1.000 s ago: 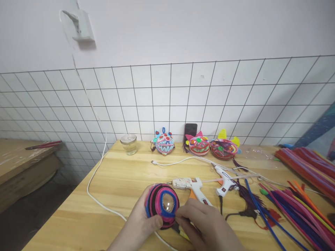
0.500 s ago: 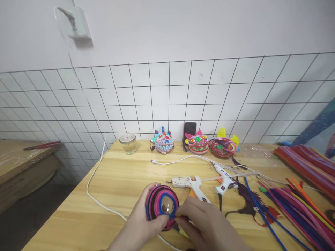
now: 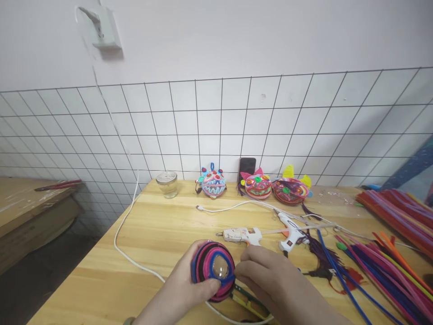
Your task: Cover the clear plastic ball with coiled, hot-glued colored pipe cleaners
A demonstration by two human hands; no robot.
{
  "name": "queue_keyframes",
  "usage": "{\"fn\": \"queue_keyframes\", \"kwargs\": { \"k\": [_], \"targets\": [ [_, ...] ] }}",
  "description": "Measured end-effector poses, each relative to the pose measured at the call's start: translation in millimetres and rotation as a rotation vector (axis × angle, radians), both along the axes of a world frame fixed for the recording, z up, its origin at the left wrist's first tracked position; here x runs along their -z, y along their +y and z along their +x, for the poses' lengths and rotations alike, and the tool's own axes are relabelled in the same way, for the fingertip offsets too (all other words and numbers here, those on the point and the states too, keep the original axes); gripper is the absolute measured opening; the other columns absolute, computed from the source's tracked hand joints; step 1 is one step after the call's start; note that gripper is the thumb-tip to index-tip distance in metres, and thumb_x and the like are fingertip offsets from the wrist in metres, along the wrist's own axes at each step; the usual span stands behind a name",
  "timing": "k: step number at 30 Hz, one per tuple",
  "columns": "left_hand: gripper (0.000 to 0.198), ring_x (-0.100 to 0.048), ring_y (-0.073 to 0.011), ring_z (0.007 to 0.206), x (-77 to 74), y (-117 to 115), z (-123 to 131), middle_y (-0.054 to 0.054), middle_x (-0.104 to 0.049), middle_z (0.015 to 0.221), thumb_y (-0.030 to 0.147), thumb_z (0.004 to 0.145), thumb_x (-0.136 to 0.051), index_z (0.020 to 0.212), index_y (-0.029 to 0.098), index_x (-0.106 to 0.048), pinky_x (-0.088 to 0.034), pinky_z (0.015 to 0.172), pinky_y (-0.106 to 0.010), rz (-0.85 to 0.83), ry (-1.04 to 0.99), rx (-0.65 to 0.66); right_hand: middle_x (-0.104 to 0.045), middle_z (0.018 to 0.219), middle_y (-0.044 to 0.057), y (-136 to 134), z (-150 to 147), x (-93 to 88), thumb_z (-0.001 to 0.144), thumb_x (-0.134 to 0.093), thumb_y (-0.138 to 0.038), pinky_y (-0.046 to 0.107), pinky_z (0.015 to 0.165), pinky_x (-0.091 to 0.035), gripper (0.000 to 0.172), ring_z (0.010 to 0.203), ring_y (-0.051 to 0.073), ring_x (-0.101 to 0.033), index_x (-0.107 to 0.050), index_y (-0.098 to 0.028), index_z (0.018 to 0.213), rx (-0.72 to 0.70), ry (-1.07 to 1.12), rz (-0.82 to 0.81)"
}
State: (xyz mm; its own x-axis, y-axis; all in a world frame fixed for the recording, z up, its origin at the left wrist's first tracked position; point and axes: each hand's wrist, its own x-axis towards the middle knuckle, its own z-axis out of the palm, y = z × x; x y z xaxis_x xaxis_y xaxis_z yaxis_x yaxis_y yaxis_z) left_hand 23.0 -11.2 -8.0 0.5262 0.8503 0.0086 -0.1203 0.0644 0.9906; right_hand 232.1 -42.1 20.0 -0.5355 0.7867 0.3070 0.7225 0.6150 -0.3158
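Observation:
My left hand [image 3: 184, 289] is wrapped round a ball [image 3: 211, 259] wound with pink, black and blue pipe cleaners, a clear dome at its front. My right hand [image 3: 270, 282] is closed in a pinch against the ball's right side, on the blue pipe cleaner there. Both hands sit low over the wooden table [image 3: 158, 234], near its front edge. A white glue gun [image 3: 241, 234] lies just behind my right hand.
A second glue gun [image 3: 291, 228] lies to the right. Piles of coloured pipe cleaners [image 3: 389, 266] cover the table's right side. Three finished pipe-cleaner faces [image 3: 257, 186], a phone [image 3: 246, 166] and a glass jar [image 3: 167, 184] stand by the wire-grid wall. A white cable [image 3: 125, 243] crosses the table.
My right hand has shifted up along the ball's right side, now hiding the glue gun's handle. The ball has stayed in my left hand with little movement.

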Motion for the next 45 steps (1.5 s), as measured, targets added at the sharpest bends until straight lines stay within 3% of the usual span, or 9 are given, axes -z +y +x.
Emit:
{"fn": "queue_keyframes", "kwargs": {
  "k": [7,16,22,29,34,38,42,45],
  "targets": [
    [0.057,-0.058,-0.0280,0.099,0.3,4,0,-0.008,-0.066,0.105,0.045,0.062,-0.076,0.110,0.021,-0.057,-0.044,0.087,-0.039,-0.059,-0.044,0.032,-0.056,0.076,0.000,-2,-1,2.7,0.092,-0.042,-0.014,0.022,0.055,-0.036,0.021,0.063,0.012,-0.050,-0.057,-0.022,0.081,0.013,-0.034,0.070],
    [0.063,-0.057,-0.0252,0.101,6.9,2,0,-0.007,-0.064,0.107,0.035,0.063,-0.079,0.116,0.021,-0.049,-0.043,0.088,-0.037,-0.105,-0.048,0.022,-0.055,0.074,-0.002,-1,0,-0.7,0.090,-0.044,-0.013,0.020,0.052,-0.034,0.019,0.058,0.010,-0.048,-0.057,-0.023,0.081,-0.058,-0.023,0.102],
    [0.044,-0.058,-0.0212,0.093,2.4,1,-1,-0.005,-0.064,0.101,0.028,0.070,-0.074,0.105,0.020,-0.048,-0.044,0.082,-0.033,-0.028,-0.005,0.052,-0.056,0.075,0.000,-1,-3,3.8,0.093,-0.040,-0.015,0.022,0.055,-0.035,0.022,0.061,0.012,-0.050,-0.057,-0.022,0.080,-0.045,-0.006,0.061],
    [0.041,-0.059,-0.0215,0.091,1.7,0,3,-0.003,-0.063,0.096,0.010,0.070,-0.066,0.106,0.020,-0.050,-0.046,0.081,-0.033,0.017,0.112,0.031,-0.059,0.075,0.000,0,-3,3.8,0.093,-0.042,-0.015,0.021,0.054,-0.036,0.022,0.060,0.011,-0.051,-0.059,-0.021,0.079,-0.071,-0.011,0.031],
    [0.038,-0.059,-0.0241,0.098,2.3,0,1,-0.006,-0.064,0.104,0.016,0.075,-0.066,0.111,0.020,-0.053,-0.046,0.086,-0.036,0.046,0.120,0.043,-0.058,0.075,0.001,-1,-5,-2.4,0.092,-0.044,-0.015,0.021,0.054,-0.035,0.022,0.062,0.011,-0.051,-0.057,-0.020,0.076,-0.083,-0.058,0.004],
    [0.050,-0.058,-0.0268,0.100,4.1,-1,0,-0.007,-0.064,0.107,0.021,0.066,-0.075,0.112,0.020,-0.053,-0.046,0.086,-0.039,-0.016,0.034,0.076,-0.060,0.076,0.003,-4,-9,-8.9,0.091,-0.045,-0.013,0.020,0.055,-0.039,0.023,0.063,0.012,-0.054,-0.059,-0.019,0.073,-0.050,-0.080,-0.083],
    [0.077,-0.060,-0.0259,0.099,4.3,-4,2,-0.006,-0.063,0.111,0.011,0.057,-0.079,0.122,0.024,-0.041,-0.046,0.086,-0.040,-0.139,0.052,0.022,-0.064,0.080,0.005,-6,-12,-11.0,0.087,-0.050,-0.011,0.021,0.062,-0.045,0.017,0.071,0.015,-0.060,-0.063,-0.018,0.078,-0.023,-0.061,-0.170],
    [0.077,-0.061,-0.0248,0.096,2.4,-4,5,-0.005,-0.063,0.108,0.005,0.056,-0.078,0.120,0.025,-0.040,-0.046,0.084,-0.039,-0.132,0.085,0.003,-0.066,0.084,0.004,-7,-14,-8.9,0.084,-0.055,-0.009,0.023,0.067,-0.047,0.014,0.077,0.016,-0.062,-0.064,-0.019,0.081,0.045,-0.032,-0.271]
  ]
}}
